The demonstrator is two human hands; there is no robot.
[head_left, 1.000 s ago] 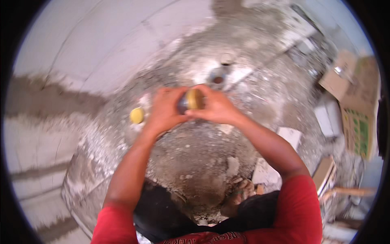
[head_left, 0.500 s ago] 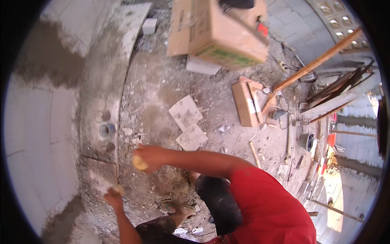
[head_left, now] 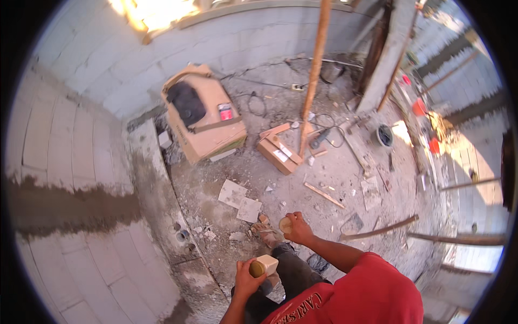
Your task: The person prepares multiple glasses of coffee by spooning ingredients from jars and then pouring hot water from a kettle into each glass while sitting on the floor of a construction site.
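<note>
Closest to you is your red shirt (head_left: 367, 291), with your dark trousers (head_left: 299, 272) below it. Your left hand (head_left: 247, 279) has its fingers curled around the side of a cup (head_left: 257, 269), its round olive face turned up; a pale cream block (head_left: 271, 262) sits right against it, and you cannot tell whether the two are one piece. Your right hand (head_left: 300, 229), near your foot (head_left: 266, 234), grips a yellowish disc (head_left: 285, 225) by its edge, fingers and thumb bent around it. The cup and the disc are held apart, both above the floor.

To the left, three small round jars (head_left: 183, 236) stand near a long crack in the floor. Past your foot lie two pale tiles (head_left: 232, 194), one touching the other, and a thin wooden strip (head_left: 324, 195). Farther out are a small brown box (head_left: 279, 153), a grey power tool (head_left: 319, 139) with a cord, and a bucket (head_left: 384, 136). A large cardboard box (head_left: 208, 129) bears a black bundle (head_left: 186, 102) and a red packet (head_left: 225, 112). A wooden pole (head_left: 315, 70) rises before the far block wall (head_left: 243, 38).
</note>
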